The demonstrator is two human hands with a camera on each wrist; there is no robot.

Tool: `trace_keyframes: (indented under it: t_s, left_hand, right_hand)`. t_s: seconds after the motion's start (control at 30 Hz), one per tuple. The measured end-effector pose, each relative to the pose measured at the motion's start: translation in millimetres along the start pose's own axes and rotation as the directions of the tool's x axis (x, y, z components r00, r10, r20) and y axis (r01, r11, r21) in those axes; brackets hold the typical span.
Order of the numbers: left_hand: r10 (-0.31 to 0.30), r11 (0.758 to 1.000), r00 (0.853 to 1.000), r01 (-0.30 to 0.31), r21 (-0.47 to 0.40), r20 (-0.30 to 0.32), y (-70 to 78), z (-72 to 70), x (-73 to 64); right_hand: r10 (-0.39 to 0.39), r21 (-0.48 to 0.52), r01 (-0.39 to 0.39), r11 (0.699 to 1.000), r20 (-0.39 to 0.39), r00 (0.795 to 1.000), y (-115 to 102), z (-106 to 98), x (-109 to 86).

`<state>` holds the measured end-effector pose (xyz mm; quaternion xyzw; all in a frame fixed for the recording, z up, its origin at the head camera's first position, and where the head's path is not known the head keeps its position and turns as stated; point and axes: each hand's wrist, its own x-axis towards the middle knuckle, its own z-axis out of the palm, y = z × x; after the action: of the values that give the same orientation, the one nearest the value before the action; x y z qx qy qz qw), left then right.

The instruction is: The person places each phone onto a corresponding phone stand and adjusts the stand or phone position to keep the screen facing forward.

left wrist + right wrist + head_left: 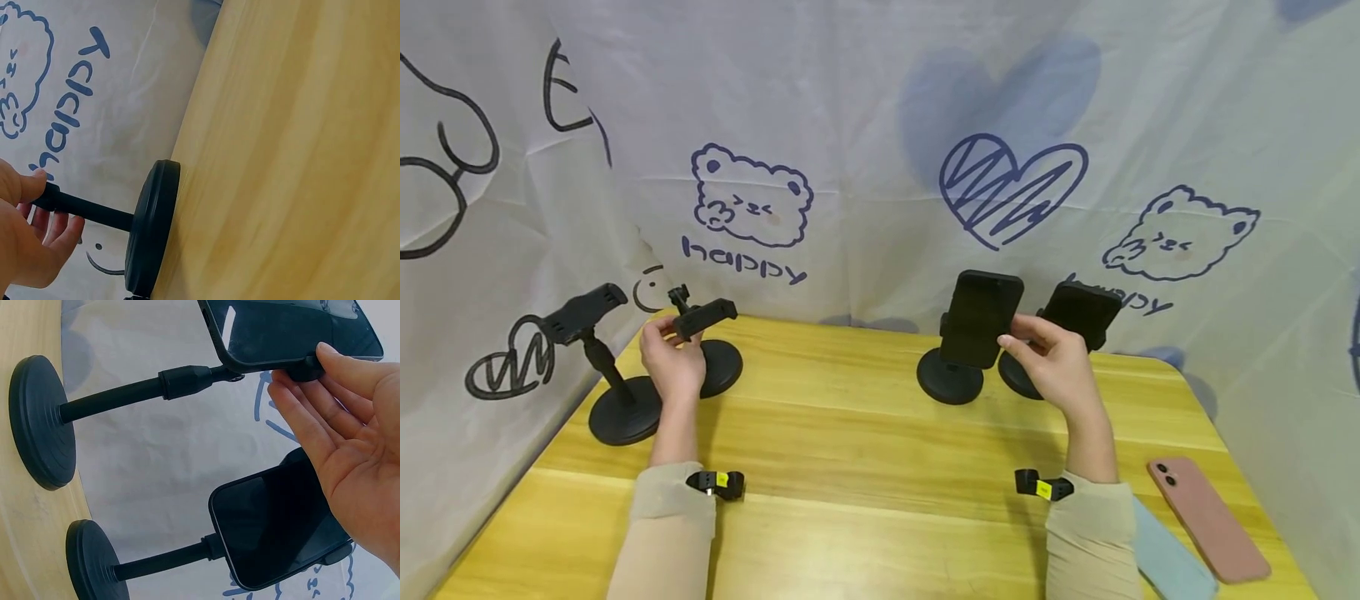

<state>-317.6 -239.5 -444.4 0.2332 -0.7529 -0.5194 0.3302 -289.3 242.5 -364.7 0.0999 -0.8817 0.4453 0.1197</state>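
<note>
My left hand (674, 364) grips the upper stem of a black phone stand (721, 371) at the back left. In the left wrist view, thumb and fingers close round the collar on its stem (94, 210). That stand's holder (707, 317) is tilted and carries no phone. Over at the right, a black phone (981, 321) sits upright in another stand, its screen dark. My right hand (1060, 362) is at this phone's right edge. Its thumb and fingers pinch the small clamp arm (305, 370) there, seen in the right wrist view.
A second stand without a phone (625, 412) is at the far left. Right of my right hand, another stand holds a dark phone (1082, 308). A pink phone (1210, 521) and a light blue phone (1172, 554) lie at the table's right. A white cloth (865, 167) hangs behind.
</note>
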Motion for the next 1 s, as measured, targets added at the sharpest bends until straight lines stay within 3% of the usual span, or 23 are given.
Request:
trace_keyframes:
  t_s: [0.33,0.67,1.0]
  left_hand:
    - [0.044,0.999,0.998,-0.044,0.011,0.049,3.3,3.4,-0.2]
    - [0.088,0.996,0.991,-0.090,0.016,0.102,8.1,14.7,-8.6]
    - [0.162,0.987,0.974,-0.162,-0.014,0.156,11.4,28.8,-20.8]
  right_hand:
    - [-0.006,0.002,0.006,1.000,-0.005,1.000,0,-2,-1.5]
    - [-0.003,-0.007,0.003,1.000,-0.003,1.000,0,-1,-1.2]
    - [-0.001,-0.003,0.001,1.000,0.008,1.000,-2,-1,-1.3]
